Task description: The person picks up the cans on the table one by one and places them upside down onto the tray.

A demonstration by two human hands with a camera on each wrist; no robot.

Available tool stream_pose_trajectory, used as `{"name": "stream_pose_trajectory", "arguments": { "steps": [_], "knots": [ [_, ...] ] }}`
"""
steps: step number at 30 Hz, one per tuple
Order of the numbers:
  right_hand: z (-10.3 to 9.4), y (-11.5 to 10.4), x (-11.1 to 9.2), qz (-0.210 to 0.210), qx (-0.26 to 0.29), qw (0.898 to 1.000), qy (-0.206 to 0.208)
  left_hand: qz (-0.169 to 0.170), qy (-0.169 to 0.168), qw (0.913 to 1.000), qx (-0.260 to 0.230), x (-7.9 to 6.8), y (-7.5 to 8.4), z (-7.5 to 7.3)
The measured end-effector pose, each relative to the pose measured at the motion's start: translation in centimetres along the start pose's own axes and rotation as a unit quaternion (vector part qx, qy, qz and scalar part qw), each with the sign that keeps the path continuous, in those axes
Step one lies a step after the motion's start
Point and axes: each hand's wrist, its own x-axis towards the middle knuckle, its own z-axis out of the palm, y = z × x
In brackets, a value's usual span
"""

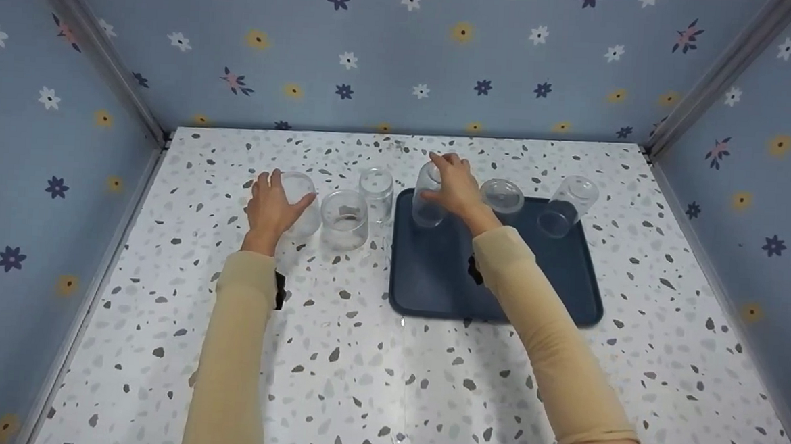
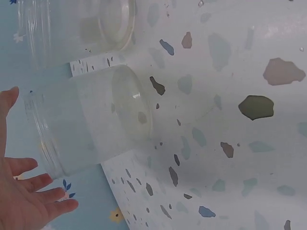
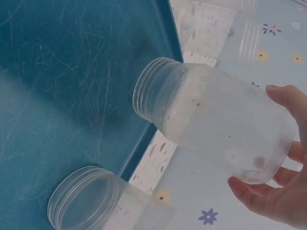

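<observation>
My right hand (image 1: pixel 458 185) holds a clear jar (image 1: pixel 429 200) near its base, turned mouth down over the left part of the blue tray (image 1: pixel 432 298). In the right wrist view, thumb and fingers wrap the base end of this jar (image 3: pixel 216 120); whether its threaded rim touches the tray I cannot tell. At the left, my left hand (image 1: pixel 274 205) is spread around the top of an upright clear jar (image 1: pixel 304 214). The left wrist view has those fingers (image 2: pixel 36 184) fairly straight beside that jar's threaded mouth (image 2: pixel 43 134).
Two more upright jars, one nearer (image 1: pixel 345 219) and one farther back (image 1: pixel 376 194), stand between my left hand and the tray. On the tray's far side are a jar (image 1: pixel 503 197) behind my right wrist and a mouth-down jar (image 1: pixel 567 207). Flowered walls (image 1: pixel 404 60) enclose the speckled table (image 1: pixel 333 381).
</observation>
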Motion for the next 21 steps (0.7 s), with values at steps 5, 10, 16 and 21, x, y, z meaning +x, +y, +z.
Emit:
{"name": "stream_pose_trajectory", "arguments": {
  "steps": [5,10,16,21],
  "knots": [
    [0.1,-0.1,0.4,-0.001,-0.005,1.0,-0.012,-0.007,-0.023,0.9997,0.005,0.0,0.3,-0.1],
    [0.2,-0.3,0.7,-0.001,-0.016,1.0,-0.023,-0.007,-0.036,0.9993,0.006,0.1,0.4,-0.2],
    [0.1,-0.5,1.0,0.006,-0.025,0.999,-0.033,-0.01,-0.039,0.9991,0.01,0.3,0.3,-0.2],
    [0.0,-0.6,1.2,0.009,-0.026,0.999,-0.037,-0.004,-0.037,0.9992,0.012,0.5,0.5,-0.2]
  ]
}}
